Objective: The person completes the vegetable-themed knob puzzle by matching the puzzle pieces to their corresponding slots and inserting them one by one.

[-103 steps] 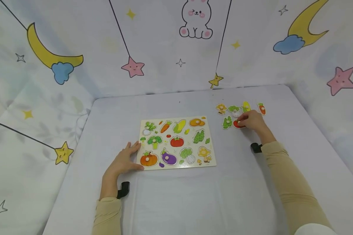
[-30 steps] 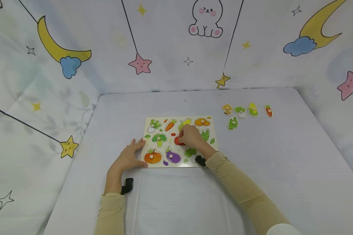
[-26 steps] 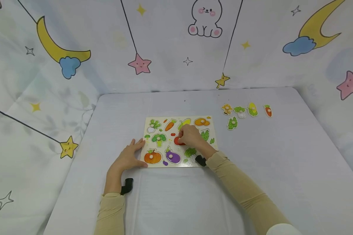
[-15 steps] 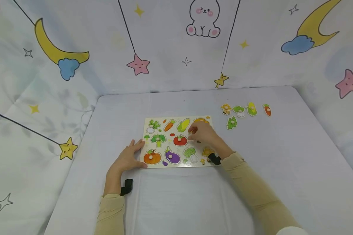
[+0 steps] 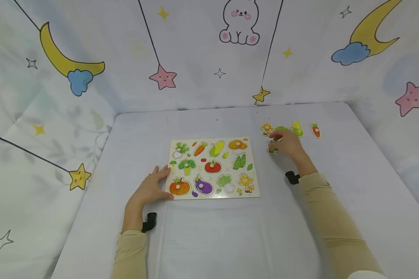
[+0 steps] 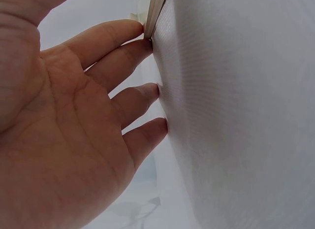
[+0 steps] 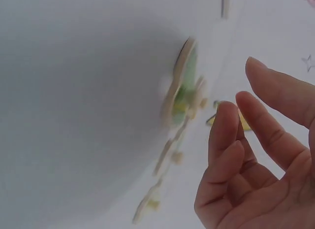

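My left hand (image 5: 153, 188) rests at the left edge of a wooden vegetable puzzle board (image 5: 233, 195), thumb and fingers spread. In the left wrist view, fingertips touch the board's edge (image 6: 156, 15) and the cloth. My right hand (image 5: 288, 143) hovers over a green vegetable puzzle piece (image 5: 272, 150), partly hiding it. The right wrist view shows the thumb and fingers loosely bent, holding nothing, apart from the blurred green piece (image 7: 183, 83). Seated in the board are the knobbed tomato (image 5: 213, 167), broccoli (image 5: 187, 166), pumpkin (image 5: 180, 187), eggplant (image 5: 204, 186), radish (image 5: 178, 153) and potato (image 5: 236, 144) pieces.
Beyond my right hand lie loose knobbed pieces: a mushroom (image 5: 266, 128), a partly covered leafy green (image 5: 281, 128), a corn (image 5: 297, 129) and a carrot (image 5: 315, 130). A white cloth covers the table (image 5: 209, 236); a patterned backdrop (image 5: 195, 46) stands behind.
The tomato piece went from the right-hand group into the board and was let go. My right hand then moved back right to the green piece. My left hand stayed at the board.
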A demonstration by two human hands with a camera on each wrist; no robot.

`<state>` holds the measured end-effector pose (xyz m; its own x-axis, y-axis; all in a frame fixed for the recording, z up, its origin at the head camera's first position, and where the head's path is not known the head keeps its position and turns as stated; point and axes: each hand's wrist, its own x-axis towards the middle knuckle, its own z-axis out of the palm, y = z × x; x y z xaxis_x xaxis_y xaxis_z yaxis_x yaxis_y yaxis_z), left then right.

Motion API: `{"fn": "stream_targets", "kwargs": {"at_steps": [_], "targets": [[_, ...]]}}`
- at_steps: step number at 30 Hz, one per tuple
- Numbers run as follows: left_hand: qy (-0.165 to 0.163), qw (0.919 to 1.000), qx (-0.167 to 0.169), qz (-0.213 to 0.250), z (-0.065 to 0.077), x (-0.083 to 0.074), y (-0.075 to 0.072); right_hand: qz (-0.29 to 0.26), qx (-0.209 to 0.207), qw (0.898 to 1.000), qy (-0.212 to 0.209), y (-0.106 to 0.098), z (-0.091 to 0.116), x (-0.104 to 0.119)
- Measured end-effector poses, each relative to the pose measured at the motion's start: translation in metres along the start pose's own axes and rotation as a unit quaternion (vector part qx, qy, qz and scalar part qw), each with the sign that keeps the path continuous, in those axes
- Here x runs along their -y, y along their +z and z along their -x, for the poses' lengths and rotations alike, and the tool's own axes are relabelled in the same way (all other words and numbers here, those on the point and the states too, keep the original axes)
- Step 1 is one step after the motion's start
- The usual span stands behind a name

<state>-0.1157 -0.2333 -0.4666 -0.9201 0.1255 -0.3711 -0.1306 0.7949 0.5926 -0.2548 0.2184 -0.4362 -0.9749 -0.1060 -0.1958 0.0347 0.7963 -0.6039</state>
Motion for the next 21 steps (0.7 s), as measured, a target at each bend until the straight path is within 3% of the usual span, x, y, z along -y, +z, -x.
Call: {"fn": "stream_targets", "kwargs": {"at_steps": [8,21], "targets": [[-0.008,1.0000,0.003,0.002,-0.001,0.000,0.000,0.004,0.018,0.999,0.027,-0.009,-0.006,-0.024],[-0.013,0.9999,0.004,0.005,-0.001,0.000,0.000,-0.002,0.008,1.000,0.011,-0.001,-0.015,-0.027]]}}
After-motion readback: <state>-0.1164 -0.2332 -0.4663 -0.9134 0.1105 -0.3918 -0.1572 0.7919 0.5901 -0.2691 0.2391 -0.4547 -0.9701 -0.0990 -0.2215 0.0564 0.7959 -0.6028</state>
